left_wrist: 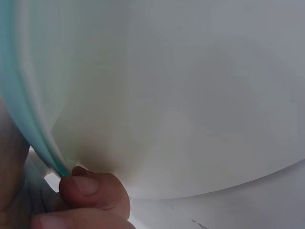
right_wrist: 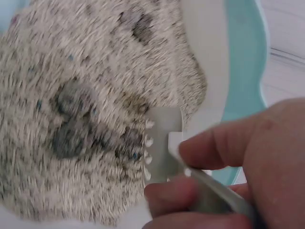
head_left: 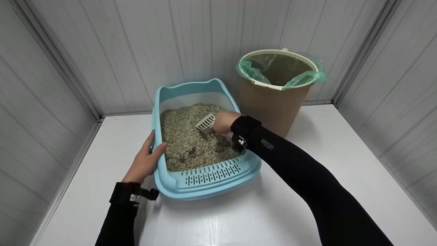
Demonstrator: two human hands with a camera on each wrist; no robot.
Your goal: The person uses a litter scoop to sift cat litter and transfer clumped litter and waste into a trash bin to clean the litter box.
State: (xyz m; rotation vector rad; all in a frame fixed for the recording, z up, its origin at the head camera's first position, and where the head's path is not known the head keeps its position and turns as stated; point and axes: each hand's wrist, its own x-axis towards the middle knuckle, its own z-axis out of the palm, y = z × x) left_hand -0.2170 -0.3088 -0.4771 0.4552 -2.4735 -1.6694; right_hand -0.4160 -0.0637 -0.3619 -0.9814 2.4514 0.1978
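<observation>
A blue litter box point(head_left: 181, 191) holds grainy litter point(head_left: 181, 128) with dark clumps point(right_wrist: 71, 131) in it. My left hand point(head_left: 145, 162) grips the box's left rim, thumb over the top; in the left wrist view its fingertips point(left_wrist: 93, 188) curl in under the rim's edge. Over the litter, near the right wall, my right hand point(head_left: 226, 122) holds a pale slotted litter scoop point(head_left: 206, 123) by its handle. The right wrist view shows the toothed edge of the scoop right beside several clumps, its head low against the litter.
Behind and to the right stands a tan bin point(head_left: 273, 102) with a green plastic bag point(head_left: 254, 72) folded over its rim. Panelled walls point(head_left: 136, 51) close in the back and both sides of the white surface point(head_left: 211, 222). A slotted step point(head_left: 213, 174) forms the front of the box.
</observation>
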